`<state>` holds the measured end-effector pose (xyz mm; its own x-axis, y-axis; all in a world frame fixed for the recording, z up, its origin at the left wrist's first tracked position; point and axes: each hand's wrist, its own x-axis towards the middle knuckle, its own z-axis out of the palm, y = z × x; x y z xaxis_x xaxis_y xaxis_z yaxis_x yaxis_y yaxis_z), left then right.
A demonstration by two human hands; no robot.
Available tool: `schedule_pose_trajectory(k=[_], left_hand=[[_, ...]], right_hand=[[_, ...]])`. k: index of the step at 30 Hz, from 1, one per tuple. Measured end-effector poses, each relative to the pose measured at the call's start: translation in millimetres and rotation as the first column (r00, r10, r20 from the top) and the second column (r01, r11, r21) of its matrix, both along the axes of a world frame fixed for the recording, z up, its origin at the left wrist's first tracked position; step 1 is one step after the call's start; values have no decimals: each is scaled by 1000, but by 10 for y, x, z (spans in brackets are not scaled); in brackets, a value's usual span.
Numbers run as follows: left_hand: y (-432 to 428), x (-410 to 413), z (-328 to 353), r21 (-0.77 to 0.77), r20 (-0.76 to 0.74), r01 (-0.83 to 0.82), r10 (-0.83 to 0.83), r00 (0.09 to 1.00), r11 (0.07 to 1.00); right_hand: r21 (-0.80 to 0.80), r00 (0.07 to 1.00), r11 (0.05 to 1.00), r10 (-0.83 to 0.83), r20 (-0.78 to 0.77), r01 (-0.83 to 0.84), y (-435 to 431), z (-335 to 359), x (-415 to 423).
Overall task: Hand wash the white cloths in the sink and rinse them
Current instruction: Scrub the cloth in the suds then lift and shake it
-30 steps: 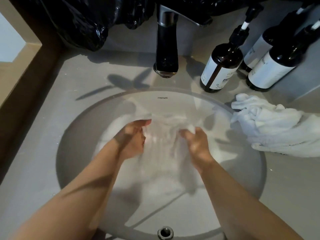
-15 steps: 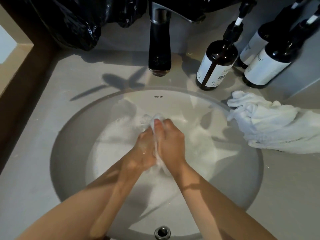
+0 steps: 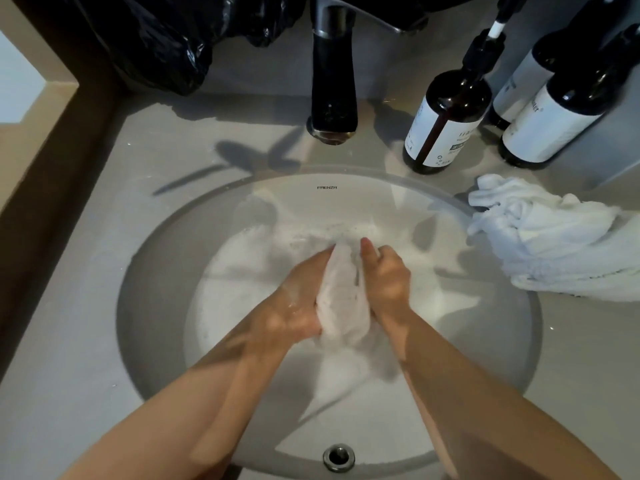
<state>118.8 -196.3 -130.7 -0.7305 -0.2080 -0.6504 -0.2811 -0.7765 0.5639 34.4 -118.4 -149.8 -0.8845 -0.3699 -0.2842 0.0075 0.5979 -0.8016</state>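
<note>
White cloth (image 3: 341, 292) sits bunched between left hand (image 3: 298, 299) and right hand (image 3: 386, 282), both clamped on it, likely to scrub it in the suds of the sink (image 3: 156, 271)

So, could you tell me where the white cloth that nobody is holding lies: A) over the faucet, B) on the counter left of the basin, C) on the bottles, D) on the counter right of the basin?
D: the bunched spare cloth lies on the counter right of the basin, in front of the bottles, while the left hand and right hand grip the wet cloth.
</note>
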Motion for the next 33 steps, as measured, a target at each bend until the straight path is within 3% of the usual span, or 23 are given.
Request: schedule_pose_trajectory(k=[4,5,7,8,10,11,13,15,17,18,20,22,23,25,27,28,29,30,31,32,33], left_hand=[[-244,88,-79,-36,-48,-29,28,998,999],[-287,131,-109,-88,-31,-10,7,999,996],[-294,213,-240,-245,73,148,-134,988,958],[-278,262,-296,-307,147,260,-224,963,915],[-250,333,-277,-404,241,422,-351,905,811],[-256,335,-276,-429,231,448,-384,894,784],[-313,325,-282,-426,207,389,-331,921,817],[-374,335,-239,-393,212,276,-205,955,877],[-430,331,-217,-373,28,170,-172,985,912],[-461,323,-154,-317,-68,128,-157,985,940],[-502,279,-14,-107,-246,42,-68,967,993],[-540,217,-32,4,-276,-67,66,959,998],[-536,193,-94,20,-247,-127,128,961,992],[-488,188,-275,-36,-154,-144,137,978,989],[-366,198,-443,-297,19,7,-1,1000,955],[-311,210,-532,-509,152,149,-82,985,848],[-269,214,-633,-681,308,291,-98,946,672],[-237,221,-682,-775,411,383,-58,910,502],[-222,242,-710,-815,423,383,-5,906,434],[-224,270,-705,-807,385,325,20,923,494],[-254,291,-686,-744,293,191,55,954,640]], right_hand=[[-56,942,950,-294,161,306,102,-177,-176],[-72,913,936,-318,255,346,135,-217,-190],[-122,761,917,-234,606,379,155,-216,-120],[-115,713,937,-167,681,329,158,-220,-44],[1,829,994,89,553,-108,151,-276,92],[122,858,934,251,447,-337,156,-321,120],[272,838,818,393,378,-507,194,-312,74],[276,889,878,283,361,-391,232,-204,-55],[88,922,995,18,388,-56,246,-126,-185],[-37,883,990,-102,457,133,228,-66,-218],[-224,764,892,-181,619,392,211,66,-247],[-304,689,785,-204,695,539,214,114,-260],[-287,701,772,-268,661,567,237,93,-266],[-155,831,861,-397,389,484,255,-33,-238],[-2,972,980,-197,128,199,246,-150,-128],[88,996,996,-17,87,10,248,-223,-54],[226,975,950,201,91,-217,249,-274,26],[399,907,818,409,105,-415,260,-310,103],[532,832,673,543,115,-513,287,-306,152],[604,805,609,585,95,-514,309,-301,151],[604,824,638,563,57,-478,327,-298,112]])
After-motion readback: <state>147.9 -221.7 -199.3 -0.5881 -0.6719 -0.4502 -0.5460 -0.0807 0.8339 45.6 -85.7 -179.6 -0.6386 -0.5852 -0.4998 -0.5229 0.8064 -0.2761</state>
